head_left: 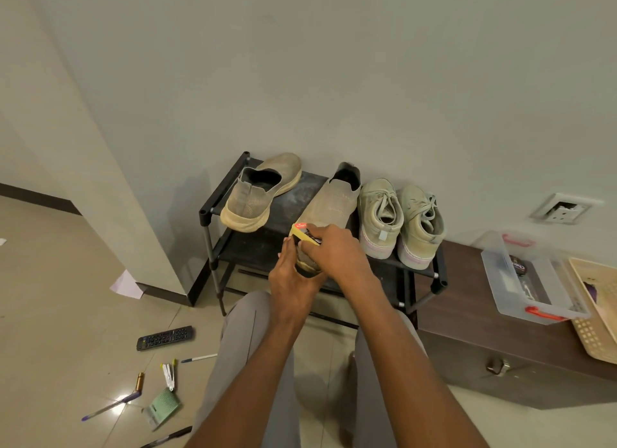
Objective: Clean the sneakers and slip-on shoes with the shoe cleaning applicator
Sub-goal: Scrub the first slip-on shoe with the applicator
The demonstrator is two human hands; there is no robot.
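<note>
Applicator on slip-on toe, shoe rack (440, 282) top shelf.
Your right hand (337, 251) grasps the yellow applicator (304, 234) against the slip-on shoe (329, 204); your left hand (293, 274) seemingly cups its toe. Sneakers (400, 222) sit just right.

A: State the surroundings beyond the hands.
B: Plain pale wall (334, 63); black shoe rack (213, 234) stands against it.
A: To their right?
B: Dark wooden cabinet (500, 347), wall socket (562, 209) above it.
A: Below and left?
B: Glossy beige tiled floor (66, 297), bearing one bright light reflection.
</note>
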